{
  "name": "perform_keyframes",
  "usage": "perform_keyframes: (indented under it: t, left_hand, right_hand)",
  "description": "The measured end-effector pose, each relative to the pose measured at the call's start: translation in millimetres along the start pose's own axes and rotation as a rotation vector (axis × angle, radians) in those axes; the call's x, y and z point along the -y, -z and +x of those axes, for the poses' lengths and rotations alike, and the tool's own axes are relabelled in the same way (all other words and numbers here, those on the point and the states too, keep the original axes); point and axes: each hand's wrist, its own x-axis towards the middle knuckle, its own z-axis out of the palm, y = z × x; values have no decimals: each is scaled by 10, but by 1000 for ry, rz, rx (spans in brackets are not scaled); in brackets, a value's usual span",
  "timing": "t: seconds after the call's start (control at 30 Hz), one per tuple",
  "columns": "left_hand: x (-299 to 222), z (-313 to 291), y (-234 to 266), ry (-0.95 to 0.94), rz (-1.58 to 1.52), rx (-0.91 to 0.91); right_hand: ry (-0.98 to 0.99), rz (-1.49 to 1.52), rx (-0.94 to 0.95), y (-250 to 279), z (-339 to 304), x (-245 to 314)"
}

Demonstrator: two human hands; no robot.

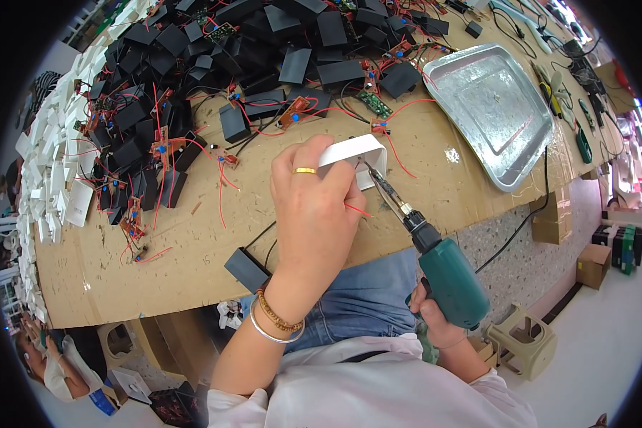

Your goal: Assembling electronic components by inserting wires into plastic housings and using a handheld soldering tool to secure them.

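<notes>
My left hand (314, 203) is closed round a small white plastic casing (355, 148), holding it above the table's near part with its hollow side facing right. A short red wire (358, 210) sticks out beside my fingers. My right hand (435, 317) grips a green soldering gun (453, 282) by its handle. The gun's thin metal tip (375, 175) reaches into the casing's opening; whether it touches anything inside is too small to tell. Close to my left wrist lies a black box (247, 269) with a dark cable at the table's edge.
A heap of black boxes (292, 65) with red-wired circuit boards (167, 146) covers the far table. White casings (43, 207) are piled along the left. On the right lie a metal tray (446, 75), pliers (549, 93) and a cord (524, 232). A plastic stool (531, 349) stands below.
</notes>
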Motion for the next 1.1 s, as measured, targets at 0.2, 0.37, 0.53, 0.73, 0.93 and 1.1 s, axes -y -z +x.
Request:
perform_keyframes:
  t: [0.2,0.37,0.53,0.73,0.93,1.1]
  left_hand:
    - [6,-20,-4,3,-30,17]
    - [0,-14,5,2,-25,16]
    - [-13,-1,1,10,8,0]
    - [2,-12,8,-2,-16,13]
    - [3,-9,4,-4,-13,14]
    - [7,-13,1,-5,-15,3]
  right_hand:
    - [-11,74,-13,-22,17,7]
    - [-142,-50,69,-24,39,27]
    - [-133,-74,68,-40,51,17]
    - [-150,27,77,-46,58,14]
    - [-153,52,82,-62,66,21]
    - [-158,31,75,-72,78,50]
